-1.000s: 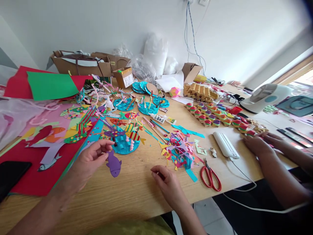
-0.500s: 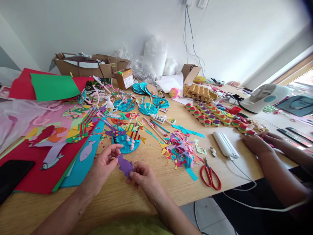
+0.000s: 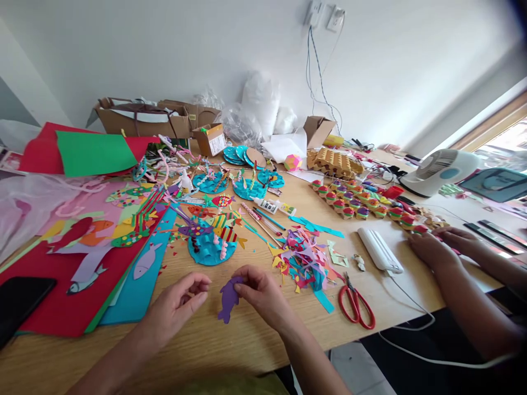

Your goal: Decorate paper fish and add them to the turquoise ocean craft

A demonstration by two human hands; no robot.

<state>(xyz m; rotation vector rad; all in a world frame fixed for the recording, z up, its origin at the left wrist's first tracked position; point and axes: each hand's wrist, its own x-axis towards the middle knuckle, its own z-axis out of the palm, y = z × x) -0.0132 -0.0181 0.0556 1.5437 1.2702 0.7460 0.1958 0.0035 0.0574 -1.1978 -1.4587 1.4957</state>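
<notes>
Between thumb and fingers, my right hand [image 3: 260, 291] pinches a purple paper fish [image 3: 229, 300], which hangs tail down over the wooden table. My left hand [image 3: 181, 299] is just left of the fish, apart from it, fingers loosely curled with a gap to the thumb and nothing held. Beyond my hands sits a blue paper disc [image 3: 206, 251] with curled strips, and striped paper fish [image 3: 229, 235] lie at its edge. Red-handled scissors [image 3: 356, 304] rest on the table to the right. A pale purple fish [image 3: 147, 261] lies on blue sheets [image 3: 123, 307] at the left.
A heap of paper scraps [image 3: 307, 255] and glue bottles [image 3: 269, 206] lie mid-table. To the right are a white power bank [image 3: 379, 249] with a cable, painted egg cartons [image 3: 349, 203] and a co-worker's hands [image 3: 436, 247]. A black phone [image 3: 24, 299] lies at the left edge.
My left hand has let go of the purple fish and moved slightly away. My right hand has turned the fish tail down and shifted a little right.
</notes>
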